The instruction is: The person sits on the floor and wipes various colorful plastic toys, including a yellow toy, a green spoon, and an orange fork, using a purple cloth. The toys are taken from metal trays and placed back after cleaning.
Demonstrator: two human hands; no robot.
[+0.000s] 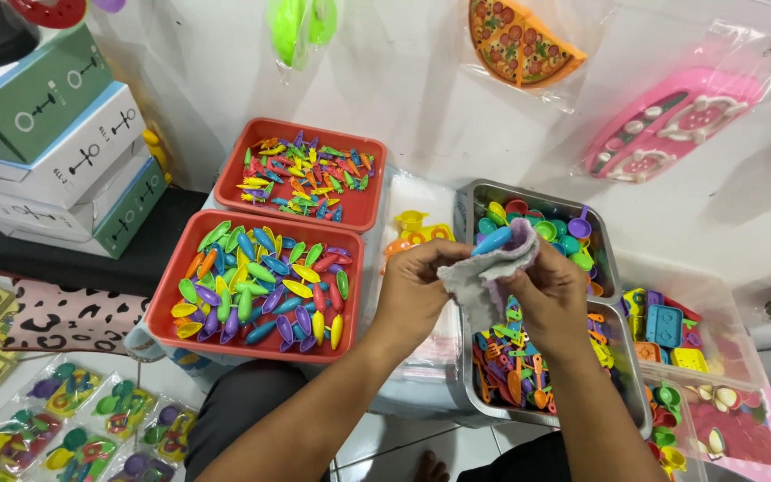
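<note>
Left hand (pixel 417 290) and right hand (pixel 553 290) both gripping grey cloth (pixel 490 272) around blue toy piece (pixel 493 240), above metal tray (pixel 631 393).

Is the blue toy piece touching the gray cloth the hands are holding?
Touching. The head view shows the blue toy piece lying against the top fold of the gray cloth, with no gap, while the left hand and right hand pinch the cloth.

Soft matt cloth (pixel 491 272) — glossy plastic toys (pixel 265 286), shiny metal tray (pixel 484 192).

Grey cloth (pixel 485 278), blue toy piece (pixel 493 240), red trays (pixel 191 259) of multicoloured pieces, leopard-spotted pink sheet (pixel 64 318)
</note>
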